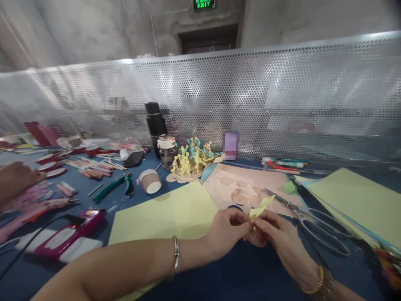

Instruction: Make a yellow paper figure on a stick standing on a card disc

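Between my two hands is a small twisted piece of yellow paper (262, 207), its upper end sticking up past my fingers. My left hand (230, 230), a silver bangle on its wrist, pinches the lower end of the piece. The fingers of my right hand (277, 234) are closed on it from the other side. Beneath and left of my hands lies a sheet of yellow paper (163, 213). Scissors (308, 217) rest just beyond my right hand, partly on a peach sheet (222, 177) with round cut-outs. Yellow and blue paper figures (191, 159) stand behind.
Green-handled pliers (112, 187), a paper cup on its side (149, 181), a jar (167, 152) and a black flask (155, 125) occupy the left middle. A purple power strip (70, 234) with cables lies left. Another person's hand (19, 182) reaches in. Stacked coloured sheets (360, 196) lie right.
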`<state>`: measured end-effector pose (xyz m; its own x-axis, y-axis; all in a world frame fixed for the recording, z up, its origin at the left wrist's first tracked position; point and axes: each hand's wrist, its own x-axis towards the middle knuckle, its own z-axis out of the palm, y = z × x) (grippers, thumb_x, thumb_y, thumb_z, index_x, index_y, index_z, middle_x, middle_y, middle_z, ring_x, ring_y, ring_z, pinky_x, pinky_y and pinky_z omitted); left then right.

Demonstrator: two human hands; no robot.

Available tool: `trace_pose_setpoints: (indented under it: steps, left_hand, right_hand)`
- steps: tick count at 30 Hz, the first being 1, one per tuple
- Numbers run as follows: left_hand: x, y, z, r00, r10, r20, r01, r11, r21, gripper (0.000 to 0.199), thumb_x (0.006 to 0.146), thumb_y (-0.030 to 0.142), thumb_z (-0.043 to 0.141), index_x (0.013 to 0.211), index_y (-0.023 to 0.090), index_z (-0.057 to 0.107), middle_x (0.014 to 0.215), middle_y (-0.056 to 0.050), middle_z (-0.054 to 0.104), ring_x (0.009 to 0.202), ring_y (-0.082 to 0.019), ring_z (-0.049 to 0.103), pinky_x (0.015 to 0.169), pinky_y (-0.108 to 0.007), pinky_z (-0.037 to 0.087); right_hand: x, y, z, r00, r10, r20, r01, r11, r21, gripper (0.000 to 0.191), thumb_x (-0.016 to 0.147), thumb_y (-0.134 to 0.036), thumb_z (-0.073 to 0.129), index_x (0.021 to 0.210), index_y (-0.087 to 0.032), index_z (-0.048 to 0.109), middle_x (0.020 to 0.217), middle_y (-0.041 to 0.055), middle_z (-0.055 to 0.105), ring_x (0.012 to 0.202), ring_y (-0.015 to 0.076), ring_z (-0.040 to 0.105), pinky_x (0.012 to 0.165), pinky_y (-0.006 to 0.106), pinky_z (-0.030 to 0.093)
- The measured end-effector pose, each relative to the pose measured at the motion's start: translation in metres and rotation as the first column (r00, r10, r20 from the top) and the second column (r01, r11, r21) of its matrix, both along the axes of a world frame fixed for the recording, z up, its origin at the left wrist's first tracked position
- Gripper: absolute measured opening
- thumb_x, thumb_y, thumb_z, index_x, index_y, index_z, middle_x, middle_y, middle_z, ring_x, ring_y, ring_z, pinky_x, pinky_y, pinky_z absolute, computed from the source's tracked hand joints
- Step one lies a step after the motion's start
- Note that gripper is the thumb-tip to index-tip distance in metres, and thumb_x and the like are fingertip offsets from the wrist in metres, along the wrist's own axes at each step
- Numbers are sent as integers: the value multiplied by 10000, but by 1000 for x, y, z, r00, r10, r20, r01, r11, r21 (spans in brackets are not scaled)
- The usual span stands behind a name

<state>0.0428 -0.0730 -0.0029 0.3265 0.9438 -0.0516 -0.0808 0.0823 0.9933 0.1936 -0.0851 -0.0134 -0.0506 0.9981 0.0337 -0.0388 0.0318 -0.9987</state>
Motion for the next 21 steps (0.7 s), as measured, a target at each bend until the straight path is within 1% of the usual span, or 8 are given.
trace_pose_setpoints:
  steps: [7, 11, 15, 21]
  left_hand:
    - [2, -4, -1, 999, 36, -7, -36, 998, 56, 60, 697, 186, 637, 697, 133, 609, 576, 30, 593, 518, -89, 548, 552, -219, 447]
    - [3, -4, -6, 1000, 25, -17, -24, 997, 72, 58, 709, 167, 641, 689, 127, 605, 568, 29, 598, 510, -86, 545, 552, -220, 447]
    - [2, -2, -11, 999, 11, -42, -8, 997, 80, 51, 756, 141, 649, 731, 118, 611, 599, 37, 595, 522, -80, 547, 555, -220, 452]
    - [2, -2, -12, 996, -33, -81, 40, 995, 86, 119, 858, 223, 601, 805, 116, 602, 702, 27, 599, 586, -98, 573, 581, -259, 502]
  right_hand:
    - [-1, 0, -4, 1000, 0, -10, 0, 1000, -6, 292, 725, -423, 692, 618, -170, 590, 491, -29, 518, 453, 127, 455, 443, 250, 347]
    - [2, 0, -10, 1000, 8, -12, -8, 1000, -10, 278, 727, -410, 685, 617, -174, 589, 502, -31, 526, 462, 121, 459, 440, 240, 350]
    - [4, -1, -12, 1000, 12, -20, -12, 1000, -11, 261, 733, -395, 681, 620, -178, 590, 505, -36, 520, 472, 116, 456, 445, 236, 349]
    - [4, -1, -11, 1000, 2, -28, -2, 1000, -13, 246, 723, -389, 688, 637, -181, 587, 506, -35, 531, 474, 116, 458, 450, 239, 351]
